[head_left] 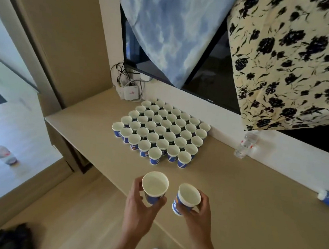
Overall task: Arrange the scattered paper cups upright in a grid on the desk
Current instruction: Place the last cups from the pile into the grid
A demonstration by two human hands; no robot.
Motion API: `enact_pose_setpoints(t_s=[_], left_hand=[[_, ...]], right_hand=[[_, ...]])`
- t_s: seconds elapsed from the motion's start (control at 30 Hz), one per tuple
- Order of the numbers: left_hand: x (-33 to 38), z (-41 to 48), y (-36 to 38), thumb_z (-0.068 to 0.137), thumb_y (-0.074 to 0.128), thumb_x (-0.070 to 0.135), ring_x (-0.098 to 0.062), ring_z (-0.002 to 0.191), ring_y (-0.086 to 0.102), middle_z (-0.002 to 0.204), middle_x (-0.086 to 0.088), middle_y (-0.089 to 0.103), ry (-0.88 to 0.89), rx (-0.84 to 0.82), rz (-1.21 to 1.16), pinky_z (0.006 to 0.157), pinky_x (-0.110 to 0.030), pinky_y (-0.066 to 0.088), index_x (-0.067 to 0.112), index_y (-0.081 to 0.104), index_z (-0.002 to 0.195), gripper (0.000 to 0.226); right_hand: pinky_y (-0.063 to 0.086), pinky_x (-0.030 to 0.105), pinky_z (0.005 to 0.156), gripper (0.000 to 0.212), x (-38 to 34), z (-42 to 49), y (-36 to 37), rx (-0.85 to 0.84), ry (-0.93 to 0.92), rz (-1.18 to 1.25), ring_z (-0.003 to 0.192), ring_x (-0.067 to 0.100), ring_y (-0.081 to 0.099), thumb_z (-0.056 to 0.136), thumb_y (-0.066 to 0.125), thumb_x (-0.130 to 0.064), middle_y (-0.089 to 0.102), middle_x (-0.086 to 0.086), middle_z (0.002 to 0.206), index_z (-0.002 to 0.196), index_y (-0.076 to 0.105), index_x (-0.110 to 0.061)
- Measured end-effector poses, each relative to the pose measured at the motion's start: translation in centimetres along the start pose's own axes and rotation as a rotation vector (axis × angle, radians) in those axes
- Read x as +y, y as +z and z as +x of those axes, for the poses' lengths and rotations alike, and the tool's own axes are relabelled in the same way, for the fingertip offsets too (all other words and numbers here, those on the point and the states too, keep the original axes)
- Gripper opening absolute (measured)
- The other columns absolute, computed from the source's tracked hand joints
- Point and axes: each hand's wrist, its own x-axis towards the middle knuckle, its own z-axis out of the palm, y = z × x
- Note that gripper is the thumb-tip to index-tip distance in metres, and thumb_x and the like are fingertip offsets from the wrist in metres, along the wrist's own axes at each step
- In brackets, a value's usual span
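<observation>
Gripping one paper cup [154,185] in left hand [141,208], with fingers curled round its wall below the rim; gripping second cup [187,197] in right hand [199,210] likewise, slightly tilted. Held mouth-up over near edge of desk [253,193], in front of grid of upright cups [161,132], apart from it. Judged very light, thin-walled, easily crushed or toppled: take at mid-wall with gentle pinch, never squeeze rim; set down softly beside front row.

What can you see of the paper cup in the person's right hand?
The paper cup is white inside with a blue printed wall and white bottom band, empty as far as shows. It is tilted, mouth up, above the near edge of the desk, short of the grid. The right hand grips its wall; nothing else touches it.
</observation>
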Motion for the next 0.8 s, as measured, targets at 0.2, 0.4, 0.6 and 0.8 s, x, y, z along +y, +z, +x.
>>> enact_pose_setpoints(t_s=[0.2,0.4,0.6,0.8], left_hand=[[-1.8,6.6,-1.0,0.071,0.088,0.021,-0.005,0.102,0.062,0.106,0.021,0.067,0.027,-0.093,0.023,0.076,-0.011,0.045,0.035,0.055,0.112,0.055],[-3.3,14.5,-2.7,0.072,0.088,0.026,0.0,0.101,0.062,0.106,0.027,0.066,0.032,-0.188,0.101,0.085,-0.028,0.05,0.035,0.053,0.116,0.057],[-4.5,21.1,-3.0,0.073,0.088,0.027,-0.003,0.098,0.064,0.106,0.027,0.067,0.049,-0.257,0.108,0.088,-0.036,0.053,0.035,0.053,0.121,0.06],[-6.3,25.4,-2.3,0.065,0.085,0.043,-0.006,0.102,0.062,0.106,0.022,0.066,0.101,-0.423,0.121,0.085,-0.032,0.054,0.042,0.052,0.112,0.057]], right_hand=[[0.054,0.026,0.078,0.065,1.7,5.2,5.0,0.078,0.033,0.027,0.103,0.012,0.065,0.059,0.093,-0.016,0.066,-0.004,0.113,0.114,0.059,-0.025],[0.051,0.017,0.074,0.06,4.5,10.4,10.5,0.174,0.082,0.037,0.094,0.001,0.064,0.068,0.087,-0.002,0.065,-0.003,0.112,0.117,0.057,-0.02],[0.051,0.019,0.073,0.06,6.1,14.2,14.4,0.234,0.136,0.043,0.094,0.009,0.066,0.064,0.087,-0.016,0.067,-0.006,0.106,0.115,0.056,-0.024],[0.053,0.027,0.079,0.075,7.2,16.4,16.1,0.399,0.143,0.052,0.102,0.012,0.065,0.054,0.082,-0.031,0.066,-0.009,0.109,0.123,0.056,-0.021]])
